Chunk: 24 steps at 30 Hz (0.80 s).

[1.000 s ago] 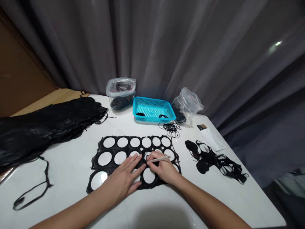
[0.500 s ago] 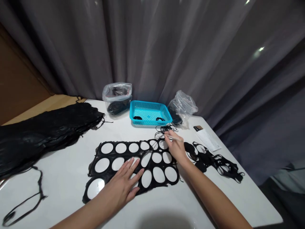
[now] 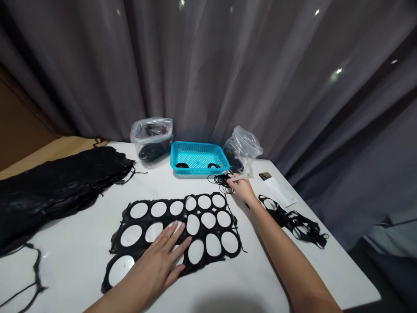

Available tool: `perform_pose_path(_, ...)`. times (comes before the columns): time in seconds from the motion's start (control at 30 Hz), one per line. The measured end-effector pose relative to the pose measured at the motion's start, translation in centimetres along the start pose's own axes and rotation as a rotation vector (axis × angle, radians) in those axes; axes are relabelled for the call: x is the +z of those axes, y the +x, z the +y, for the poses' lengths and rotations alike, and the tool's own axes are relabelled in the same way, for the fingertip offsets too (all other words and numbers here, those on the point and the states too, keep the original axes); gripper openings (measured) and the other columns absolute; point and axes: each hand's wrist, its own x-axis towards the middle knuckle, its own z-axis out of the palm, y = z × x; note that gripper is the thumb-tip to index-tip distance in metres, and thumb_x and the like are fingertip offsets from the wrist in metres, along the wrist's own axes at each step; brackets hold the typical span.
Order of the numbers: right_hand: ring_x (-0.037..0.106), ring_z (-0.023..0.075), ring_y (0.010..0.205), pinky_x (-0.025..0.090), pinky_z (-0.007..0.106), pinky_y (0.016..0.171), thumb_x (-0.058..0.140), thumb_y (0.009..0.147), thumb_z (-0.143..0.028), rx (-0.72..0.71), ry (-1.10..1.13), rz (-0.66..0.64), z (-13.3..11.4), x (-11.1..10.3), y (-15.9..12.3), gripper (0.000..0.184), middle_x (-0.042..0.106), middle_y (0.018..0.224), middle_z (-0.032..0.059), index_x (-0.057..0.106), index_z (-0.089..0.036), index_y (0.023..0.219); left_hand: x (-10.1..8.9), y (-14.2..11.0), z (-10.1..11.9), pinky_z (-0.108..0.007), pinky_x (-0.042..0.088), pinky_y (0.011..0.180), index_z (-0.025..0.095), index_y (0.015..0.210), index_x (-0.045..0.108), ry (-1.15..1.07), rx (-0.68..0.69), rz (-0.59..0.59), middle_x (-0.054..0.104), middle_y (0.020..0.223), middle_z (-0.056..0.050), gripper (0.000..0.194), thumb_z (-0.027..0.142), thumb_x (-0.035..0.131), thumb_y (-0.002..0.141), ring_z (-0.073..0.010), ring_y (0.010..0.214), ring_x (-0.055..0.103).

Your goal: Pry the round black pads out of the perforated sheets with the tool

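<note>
A black rubber sheet full of round cut-out holes lies flat on the white table. My left hand rests on its near part, palm down, fingers spread. My right hand is stretched out to the far side of the sheet, closed round a thin white stick tool. Its fingertips sit at a small heap of thin black rings just in front of the turquoise basket.
A tall stack of black sheets fills the table's left side. Two clear plastic bags with black parts flank the basket. Black scrap strips and a white paper lie at the right. A grey curtain hangs behind.
My right hand left the middle of the sheet and travelled away from me to the heap of rings, still holding the stick. The left hand stayed flat on the sheet.
</note>
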Motion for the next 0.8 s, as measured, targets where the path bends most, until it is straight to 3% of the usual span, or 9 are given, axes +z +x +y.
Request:
perform_pose_path(0.13, 0.059, 0.0214, 0.074, 0.043, 0.031, 0.07, 0.057, 0.077, -0.041, 0.035, 0.032, -0.045, 0.3, -0.7, -1.0, 0.019, 0.069, 0.077, 0.0031, 0.057, -0.023, 0.071, -1.2, 0.6, 0.2, -0.05, 0.038, 0.116, 0.024, 0.146, 0.05, -0.043, 0.016, 0.004, 0.04, 0.158, -0.01, 0.05, 0.032, 0.059, 0.097, -0.0325, 0.144, 0.039)
perform_pose_path(0.23, 0.058, 0.0209, 0.071, 0.043, 0.031, 0.069, 0.059, 0.075, -0.041, 0.048, 0.049, -0.056, 0.5, -1.2, -1.1, 0.02, 0.066, 0.073, 0.0025, 0.057, -0.022, 0.068, -2.4, 0.8, 1.1, -0.049, 0.037, 0.117, 0.023, 0.141, 0.055, -0.091, 0.036, -0.013, 0.048, 0.152, -0.009, 0.042, 0.03, 0.054, 0.1, -0.0288, 0.142, 0.043)
perform_pose_path(0.4, 0.056, 0.0228, 0.082, 0.043, 0.033, 0.074, 0.059, 0.076, -0.041, 0.031, 0.07, 0.017, -0.7, -2.3, -2.3, 0.02, 0.065, 0.084, 0.0052, 0.056, -0.022, 0.071, -3.2, -0.5, 3.3, -0.046, 0.043, 0.114, 0.023, 0.138, 0.057, -0.091, 0.067, -0.063, 0.056, 0.145, -0.009, 0.04, 0.031, 0.056, 0.099, -0.0271, 0.133, 0.054)
perform_pose_path(0.5, 0.056, 0.0219, 0.083, 0.044, 0.033, 0.075, 0.058, 0.082, -0.039, 0.016, 0.203, 0.005, -4.0, -1.9, -6.4, 0.019, 0.064, 0.089, 0.0059, 0.056, -0.022, 0.075, -2.6, -1.6, 4.2, -0.047, 0.047, 0.109, 0.022, 0.145, 0.051, -0.033, 0.081, -0.1, 0.047, 0.152, -0.012, 0.05, 0.028, 0.06, 0.095, -0.0313, 0.137, 0.05)
perform_pose_path(0.57, 0.058, 0.02, 0.081, 0.046, 0.032, 0.074, 0.058, 0.087, -0.034, 0.048, 0.39, -0.153, -6.8, -0.8, -10.5, 0.013, 0.065, 0.096, 0.0055, 0.058, -0.023, 0.081, -2.2, -2.1, 4.4, -0.048, 0.048, 0.108, 0.021, 0.147, 0.048, -0.007, 0.084, -0.109, 0.04, 0.157, -0.014, 0.057, 0.026, 0.062, 0.093, -0.034, 0.14, 0.045)
perform_pose_path(0.6, 0.061, 0.0202, 0.084, 0.048, 0.032, 0.075, 0.059, 0.087, -0.03, 0.026, 0.435, -0.33, -8.1, -0.2, -12.6, 0.011, 0.066, 0.098, 0.0054, 0.058, -0.023, 0.08, -2.0, -2.3, 4.5, -0.049, 0.047, 0.108, 0.022, 0.148, 0.047, -0.002, 0.083, -0.112, 0.037, 0.158, -0.015, 0.059, 0.026, 0.063, 0.092, -0.0347, 0.141, 0.043)
perform_pose_path(0.67, 0.063, 0.0203, 0.095, 0.049, 0.033, 0.084, 0.058, 0.089, -0.023, -0.049, 0.465, -0.484, -10.1, 1.1, -16.2, 0.012, 0.066, 0.102, 0.0045, 0.057, -0.023, 0.077, -1.7, -2.5, 4.5, -0.049, 0.045, 0.11, 0.023, 0.15, 0.044, -0.009, 0.076, -0.116, 0.033, 0.161, -0.014, 0.062, 0.026, 0.064, 0.091, -0.0347, 0.143, 0.04)
perform_pose_path(0.8, 0.063, 0.0192, 0.099, 0.047, 0.034, 0.09, 0.058, 0.088, -0.014, -0.12, 0.404, -0.493, -11.1, 2.6, -19.2, 0.016, 0.064, 0.103, 0.0035, 0.053, -0.022, 0.075, -1.5, -2.6, 4.4, -0.05, 0.041, 0.113, 0.024, 0.152, 0.041, -0.051, 0.059, -0.115, 0.028, 0.163, -0.013, 0.066, 0.023, 0.064, 0.091, -0.034, 0.146, 0.035)
